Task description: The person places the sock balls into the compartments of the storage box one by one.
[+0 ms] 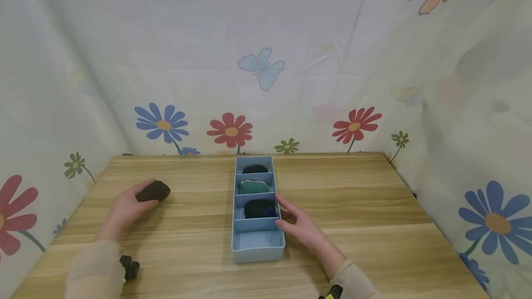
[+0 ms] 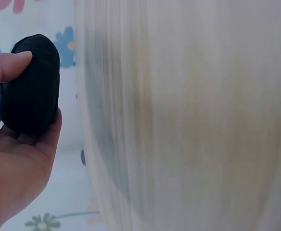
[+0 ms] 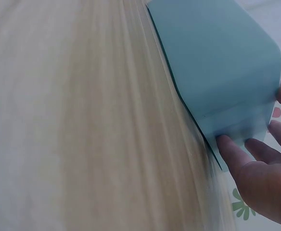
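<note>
In my left hand point(image 1: 129, 206), at the left of the table, is a dark rolled cloth bundle point(image 2: 30, 84), oval and soft-looking. The thumb presses one face of it while the fingers support it from below. My right hand point(image 1: 301, 225) touches the right side of a long light-blue divided box point(image 1: 257, 255), with fingertips against its outer wall point(image 3: 227, 62) and rim. Three of its compartments contain bundles: a black one point(image 1: 255, 169) at the back, a green one point(image 1: 254, 187), then a black one with a blue patch point(image 1: 254, 209). The front compartment is bare.
The box stands lengthwise on a wood-grain table point(image 1: 191, 243). A pale curtain point(image 1: 307, 26) printed with flowers and butterflies hangs behind the table and along both sides. Dark devices are strapped at each wrist.
</note>
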Tool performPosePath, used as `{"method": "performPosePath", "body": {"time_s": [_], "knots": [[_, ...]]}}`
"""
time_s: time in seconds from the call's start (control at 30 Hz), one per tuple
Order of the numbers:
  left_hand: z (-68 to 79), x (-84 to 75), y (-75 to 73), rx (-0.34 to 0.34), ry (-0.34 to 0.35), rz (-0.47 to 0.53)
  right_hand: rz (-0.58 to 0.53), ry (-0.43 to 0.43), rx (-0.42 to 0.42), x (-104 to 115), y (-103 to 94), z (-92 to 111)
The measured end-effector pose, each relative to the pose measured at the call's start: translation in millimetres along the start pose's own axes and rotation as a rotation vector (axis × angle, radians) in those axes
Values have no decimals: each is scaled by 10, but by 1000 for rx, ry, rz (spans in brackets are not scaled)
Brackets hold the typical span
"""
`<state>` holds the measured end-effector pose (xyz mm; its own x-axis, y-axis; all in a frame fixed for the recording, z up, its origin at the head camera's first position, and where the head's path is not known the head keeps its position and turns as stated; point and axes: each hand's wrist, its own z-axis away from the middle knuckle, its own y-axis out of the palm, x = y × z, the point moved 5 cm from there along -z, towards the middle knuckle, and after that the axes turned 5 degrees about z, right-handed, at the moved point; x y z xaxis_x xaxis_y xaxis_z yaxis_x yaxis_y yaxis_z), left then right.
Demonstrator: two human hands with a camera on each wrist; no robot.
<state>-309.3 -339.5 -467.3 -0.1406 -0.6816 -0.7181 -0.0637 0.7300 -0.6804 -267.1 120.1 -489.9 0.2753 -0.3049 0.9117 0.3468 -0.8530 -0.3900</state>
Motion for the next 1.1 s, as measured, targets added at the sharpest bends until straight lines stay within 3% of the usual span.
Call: {"method": "performPosePath", "body": {"time_s": [0.57, 0.93, 1.1], "knots": [[-76, -503, 236, 20, 78, 50, -10, 4, -1, 5, 1, -2], [-56, -825, 413, 20, 205, 69, -7, -8, -1, -13, -1, -6], [-20, -977, 479, 36, 230, 78, -6, -6, 2, -23, 3, -7]]}}
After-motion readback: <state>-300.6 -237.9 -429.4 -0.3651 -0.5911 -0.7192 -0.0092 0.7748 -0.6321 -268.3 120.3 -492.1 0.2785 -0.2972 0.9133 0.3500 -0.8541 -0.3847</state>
